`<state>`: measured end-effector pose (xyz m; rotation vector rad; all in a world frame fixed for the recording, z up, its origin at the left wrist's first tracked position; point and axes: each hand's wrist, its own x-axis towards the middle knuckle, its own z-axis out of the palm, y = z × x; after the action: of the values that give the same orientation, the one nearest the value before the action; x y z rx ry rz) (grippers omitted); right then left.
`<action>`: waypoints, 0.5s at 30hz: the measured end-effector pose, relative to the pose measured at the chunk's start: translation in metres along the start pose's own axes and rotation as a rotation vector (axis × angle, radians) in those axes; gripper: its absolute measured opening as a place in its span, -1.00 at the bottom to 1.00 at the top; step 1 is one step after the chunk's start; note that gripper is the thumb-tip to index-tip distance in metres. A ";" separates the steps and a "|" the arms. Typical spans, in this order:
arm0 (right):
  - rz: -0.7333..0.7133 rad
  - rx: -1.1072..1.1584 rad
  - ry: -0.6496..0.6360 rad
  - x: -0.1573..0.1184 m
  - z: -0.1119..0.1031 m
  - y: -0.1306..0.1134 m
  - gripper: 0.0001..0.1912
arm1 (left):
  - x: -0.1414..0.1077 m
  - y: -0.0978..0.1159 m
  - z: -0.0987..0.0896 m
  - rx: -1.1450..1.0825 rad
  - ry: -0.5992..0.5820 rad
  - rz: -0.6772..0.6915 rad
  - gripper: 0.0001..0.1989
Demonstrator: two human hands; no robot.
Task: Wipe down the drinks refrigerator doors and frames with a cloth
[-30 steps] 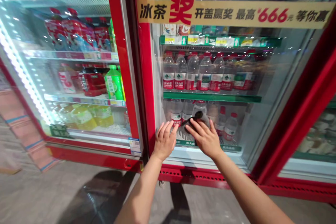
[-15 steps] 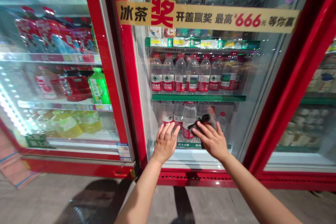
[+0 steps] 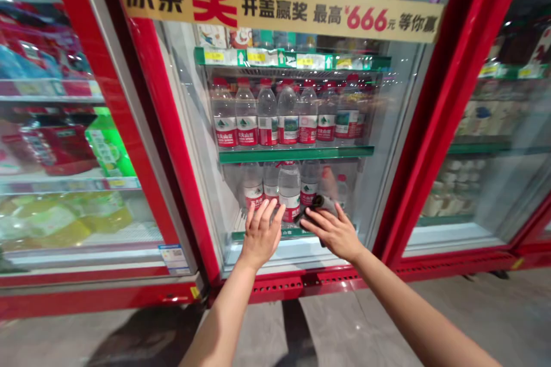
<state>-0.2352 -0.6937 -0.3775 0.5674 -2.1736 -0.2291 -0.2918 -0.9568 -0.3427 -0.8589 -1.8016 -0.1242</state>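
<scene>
My left hand (image 3: 260,234) is raised in front of the bottom shelf of a glass-door fridge, fingers apart and holding nothing. To its right my right hand (image 3: 334,230) has its fingers spread, palm toward the glass. A dark object (image 3: 322,204) shows just behind and above the fingers of that hand; whether the hand holds it or it is reflected is unclear. Between the hands a water bottle (image 3: 289,186) with a red and white label stands upright on the bottom shelf. A row of similar bottles (image 3: 267,117) stands on the shelf above.
The fridge has a red frame (image 3: 430,114) and a beige banner (image 3: 275,3) across the glass. At the left, another fridge holds a green bottle (image 3: 109,143) and yellow drinks (image 3: 55,218). A third fridge is at the right. Grey floor (image 3: 353,327) lies below.
The camera view has shifted right, so the fridges sit further left and slightly differently angled. Both hands keep nearly the same pose; the dark object now looks more rolled and less looped.
</scene>
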 end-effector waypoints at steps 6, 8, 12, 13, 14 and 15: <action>0.442 -0.088 0.273 -0.030 0.006 0.037 -0.26 | 0.006 0.009 0.005 -0.023 0.012 0.012 -0.25; 0.402 -0.085 0.214 -0.060 0.018 0.027 -0.28 | 0.005 0.010 0.007 -0.026 0.006 0.017 -0.24; 0.147 -0.053 0.041 -0.075 0.024 0.009 -0.39 | 0.005 0.019 0.013 -0.049 0.003 0.049 -0.23; 0.091 -0.043 0.020 -0.067 0.020 0.011 -0.40 | 0.006 0.021 0.016 -0.062 -0.002 0.056 -0.23; 0.068 -0.039 0.010 -0.057 0.015 0.016 -0.40 | 0.007 0.025 0.018 -0.077 -0.007 0.062 -0.23; 0.085 -0.044 0.014 -0.048 0.011 0.023 -0.39 | 0.009 0.028 0.021 -0.090 -0.011 0.068 -0.24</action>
<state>-0.2256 -0.6511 -0.4092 0.4500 -2.1680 -0.2253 -0.2925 -0.9225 -0.3522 -0.9852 -1.7856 -0.1586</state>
